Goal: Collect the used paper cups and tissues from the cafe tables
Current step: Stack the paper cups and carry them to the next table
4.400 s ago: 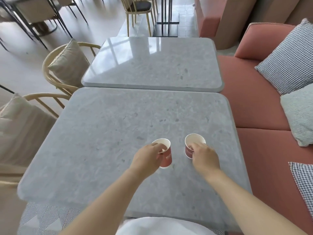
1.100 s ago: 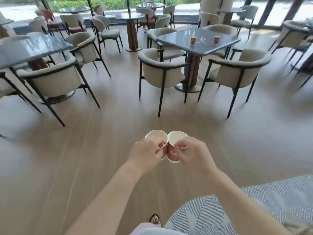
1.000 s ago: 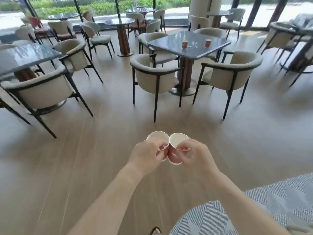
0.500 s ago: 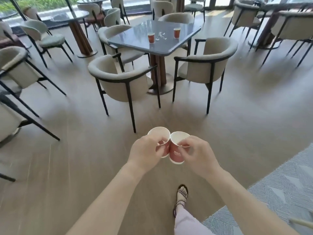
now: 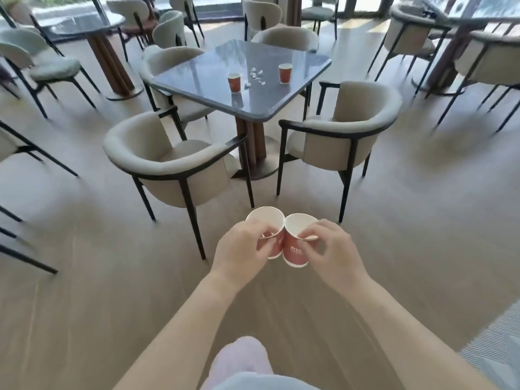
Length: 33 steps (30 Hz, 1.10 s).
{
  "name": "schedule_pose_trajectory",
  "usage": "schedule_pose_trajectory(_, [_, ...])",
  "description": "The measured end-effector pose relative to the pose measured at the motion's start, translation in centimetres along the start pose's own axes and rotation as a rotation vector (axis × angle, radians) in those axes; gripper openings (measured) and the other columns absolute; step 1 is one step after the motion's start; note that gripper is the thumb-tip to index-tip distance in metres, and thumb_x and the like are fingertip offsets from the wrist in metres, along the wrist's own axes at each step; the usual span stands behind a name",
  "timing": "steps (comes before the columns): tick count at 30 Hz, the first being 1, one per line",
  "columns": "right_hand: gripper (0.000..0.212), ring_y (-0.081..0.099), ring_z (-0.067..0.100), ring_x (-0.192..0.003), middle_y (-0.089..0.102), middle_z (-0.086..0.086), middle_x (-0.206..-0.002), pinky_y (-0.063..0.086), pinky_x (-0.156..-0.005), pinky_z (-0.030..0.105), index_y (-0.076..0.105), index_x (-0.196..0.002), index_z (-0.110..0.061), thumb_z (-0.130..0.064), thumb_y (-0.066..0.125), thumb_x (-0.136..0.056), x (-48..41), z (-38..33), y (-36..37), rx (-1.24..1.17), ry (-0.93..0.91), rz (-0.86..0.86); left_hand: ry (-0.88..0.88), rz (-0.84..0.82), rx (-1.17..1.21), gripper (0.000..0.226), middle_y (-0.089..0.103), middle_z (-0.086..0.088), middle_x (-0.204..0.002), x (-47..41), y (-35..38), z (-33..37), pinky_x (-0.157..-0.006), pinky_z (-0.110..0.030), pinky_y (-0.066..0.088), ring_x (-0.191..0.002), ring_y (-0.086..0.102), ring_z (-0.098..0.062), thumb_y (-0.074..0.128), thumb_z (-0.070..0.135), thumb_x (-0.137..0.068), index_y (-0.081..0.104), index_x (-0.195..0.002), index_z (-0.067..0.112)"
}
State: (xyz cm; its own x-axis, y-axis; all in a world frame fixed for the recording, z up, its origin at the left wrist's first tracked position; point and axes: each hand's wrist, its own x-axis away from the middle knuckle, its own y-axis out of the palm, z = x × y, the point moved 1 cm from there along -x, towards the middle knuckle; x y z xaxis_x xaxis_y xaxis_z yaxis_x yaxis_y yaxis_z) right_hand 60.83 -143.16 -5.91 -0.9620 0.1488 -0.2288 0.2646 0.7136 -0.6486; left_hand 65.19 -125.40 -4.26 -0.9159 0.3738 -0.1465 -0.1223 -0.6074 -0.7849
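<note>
Two red paper cups are already in hand. The left hand (image 5: pixel 242 246) pinches the left cup (image 5: pixel 277 246) by its rim, thumb over the lip, and the right hand (image 5: pixel 332 249) pinches the right cup (image 5: pixel 295 250) the same way. The cups touch side by side between the hands.

Full hands are the trouble I foresee. Straight ahead of them, well apart, a desk (image 5: pixel 213 68) carries a nearer cup (image 5: pixel 234 83) and a farther cup (image 5: pixel 284 73), with tissue scraps (image 5: pixel 257 76) scattered between those. No finger is free for any of it unless the held cups get nested first.

A rim pinch is a thin hold, too. A squeeze could buckle the paper lip, or a cup could slip and tip dregs onto the floor, if any are left.

The left armchair (image 5: pixel 168 159) and right armchair (image 5: pixel 346 128) stand between the hands and that desk, leaving a narrow way in where an elbow might knock.

White lettering shows on the right cup, too blurred to read.
</note>
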Motion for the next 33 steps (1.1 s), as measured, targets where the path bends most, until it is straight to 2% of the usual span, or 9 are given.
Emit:
schedule_pose_trajectory(6, [0.010, 0.056, 0.015, -0.085, 0.059, -0.011, -0.082, 0.042, -0.074, 0.026, 0.064, -0.075, -0.023, -0.018, 0.073, -0.075, -12.0, 2.9, 2.1, 0.008, 0.007, 0.007, 0.003, 0.023, -0.026, 0.012, 0.068, 0.008, -0.092, -11.4, 0.9, -4.6, -0.073, -0.034, 0.049, -0.086, 0.059, -0.017, 0.063, 0.024, -0.082, 0.067, -0.093, 0.027])
schedule_pose_trajectory(10, [0.010, 0.056, 0.016, -0.084, 0.059, -0.009, -0.083, 0.042, -0.075, 0.027, 0.064, -0.076, -0.021, -0.016, 0.072, -0.075, -21.4, 4.0, 3.9, 0.018, -0.008, 0.014, 0.022, 0.082, -0.021, 0.013, 0.068, 0.009, -0.090, -20.4, 0.4, -7.9, -0.070, -0.030, 0.049, -0.082, 0.060, -0.015, 0.066, 0.021, -0.079, 0.068, -0.091, 0.027])
schedule_pose_trajectory(14, [0.009, 0.055, 0.012, -0.087, 0.059, -0.011, -0.085, 0.042, -0.077, 0.025, 0.064, -0.077, -0.022, -0.017, 0.071, -0.074, -30.8, 4.0, 5.6, 0.029, -0.006, 0.021, 0.055, 0.073, -0.008, 0.012, 0.068, 0.009, -0.088, -29.9, -1.7, -10.5, -0.067, -0.029, 0.049, -0.078, 0.060, -0.014, 0.067, 0.023, -0.079, 0.068, -0.090, 0.027])
schedule_pose_trajectory(18, [0.008, 0.054, 0.014, -0.085, 0.058, -0.010, -0.083, 0.040, -0.074, 0.024, 0.063, -0.076, -0.020, -0.015, 0.069, -0.076, -38.2, 4.4, 7.1, 0.039, 0.001, 0.044, 0.070, 0.061, -0.011, 0.013, 0.067, 0.013, -0.085, -37.5, -2.9, -12.9, -0.066, -0.021, 0.042, -0.075, 0.057, -0.009, 0.066, 0.022, -0.078, 0.067, -0.088, 0.031])
schedule_pose_trajectory(22, [0.010, 0.052, 0.012, -0.080, 0.056, -0.011, -0.081, 0.036, -0.070, 0.018, 0.062, -0.075, -0.021, -0.012, 0.067, -0.075, -42.5, 5.9, 8.5, 0.067, 0.038, 0.017, 0.066, -0.013, -0.018, 0.014, 0.068, 0.013, -0.084, -42.1, -2.6, -15.5, -0.068, -0.023, 0.044, -0.076, 0.054, -0.007, 0.064, 0.021, -0.078, 0.066, -0.088, 0.031])
schedule_pose_trajectory(24, [0.011, 0.053, 0.011, -0.081, 0.058, -0.009, -0.082, 0.036, -0.070, 0.017, 0.061, -0.075, -0.022, -0.011, 0.066, -0.075, -44.6, 6.9, 8.9, 0.072, 0.060, 0.002, 0.063, -0.041, -0.012, 0.016, 0.068, 0.014, -0.085, -44.2, -2.2, -16.5, -0.069, -0.018, 0.041, -0.077, 0.056, -0.006, 0.064, 0.020, -0.077, 0.066, -0.088, 0.031])
schedule_pose_trajectory(26, [0.011, 0.054, 0.012, -0.080, 0.060, -0.007, -0.082, 0.038, -0.071, 0.019, 0.062, -0.075, -0.020, -0.011, 0.066, -0.075, -47.0, 7.7, 9.4, 0.059, 0.082, 0.006, 0.058, -0.048, 0.007, 0.017, 0.067, 0.015, -0.086, -46.7, -1.6, -17.1, -0.070, -0.017, 0.041, -0.079, 0.058, -0.005, 0.063, 0.019, -0.077, 0.066, -0.088, 0.031])
schedule_pose_trajectory(29, [0.010, 0.055, 0.013, -0.081, 0.060, -0.008, -0.082, 0.043, -0.072, 0.024, 0.062, -0.075, -0.021, -0.012, 0.066, -0.074, -50.8, 9.3, 9.8, 0.048, 0.087, 0.020, 0.048, -0.051, 0.048, 0.018, 0.066, 0.015, -0.086, -50.7, -0.6, -17.5, -0.070, -0.024, 0.048, -0.080, 0.058, -0.005, 0.062, 0.018, -0.076, 0.066, -0.088, 0.031])
schedule_pose_trajectory(33, [0.012, 0.056, 0.013, -0.082, 0.060, -0.010, -0.084, 0.044, -0.073, 0.025, 0.061, -0.075, -0.023, -0.012, 0.065, -0.073, -56.2, 12.5, 9.3, 0.044, 0.115, 0.088, 0.063, -0.046, 0.045, 0.019, 0.067, 0.012, -0.090, -57.2, 1.2, -17.5, -0.074, -0.025, 0.048, -0.083, 0.059, -0.010, 0.063, 0.014, -0.078, 0.068, -0.091, 0.027])
